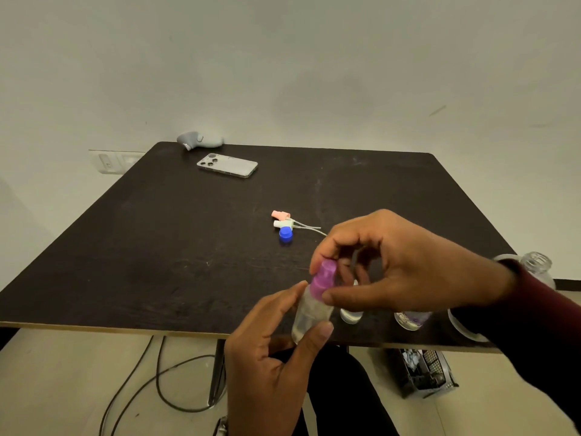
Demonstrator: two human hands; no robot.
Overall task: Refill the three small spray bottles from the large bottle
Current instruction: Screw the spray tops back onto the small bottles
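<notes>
My left hand (276, 347) grips a small clear spray bottle (309, 316) by its body, near the table's front edge. My right hand (393, 262) pinches the bottle's purple spray cap (323, 278) between thumb and fingers. Two more small clear bottles (351, 316) (412, 319) stand on the dark table (157, 247) behind my right hand, partly hidden. The large clear bottle (536, 265) stands open at the right edge, behind my sleeve. A pink spray head (280, 214), a pale green spray head (283, 223) with tubes, and a blue cap (285, 235) lie mid-table.
A phone (227, 165) lies face down at the back of the table, with a grey object (199, 140) behind it. A clear round container (462, 328) sits at the front right, mostly hidden. Cables (157, 382) and a black mesh basket (424, 371) are on the floor.
</notes>
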